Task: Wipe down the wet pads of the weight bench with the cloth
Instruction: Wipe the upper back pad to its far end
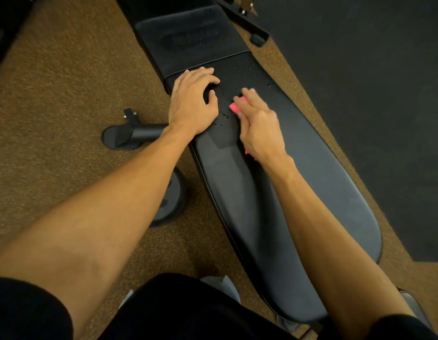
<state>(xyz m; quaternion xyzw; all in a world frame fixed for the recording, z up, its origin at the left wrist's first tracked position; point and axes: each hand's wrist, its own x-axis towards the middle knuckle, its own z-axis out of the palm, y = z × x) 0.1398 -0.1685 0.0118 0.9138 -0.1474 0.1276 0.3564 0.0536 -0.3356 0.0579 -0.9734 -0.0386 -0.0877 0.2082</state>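
The black weight bench runs from near me to the far middle. Its long pad [299, 182] carries small water droplets [223, 119] near its far end, and a shorter pad [188, 38] lies beyond the seam. My right hand [261, 123] lies over a pink cloth [234, 107] and holds it down against the long pad; pink shows past the fingers and by the wrist. My left hand [192, 101] rests on the pad's far left part with fingers spread and bent, holding nothing.
Brown speckled floor [66, 82] surrounds the bench. A black bench foot tube with a round end cap [129, 136] and a dark round disc [171, 200] sit left of the bench. A dark floor mat [375, 94] lies to the right. The bench frame [245, 18] rises at the far end.
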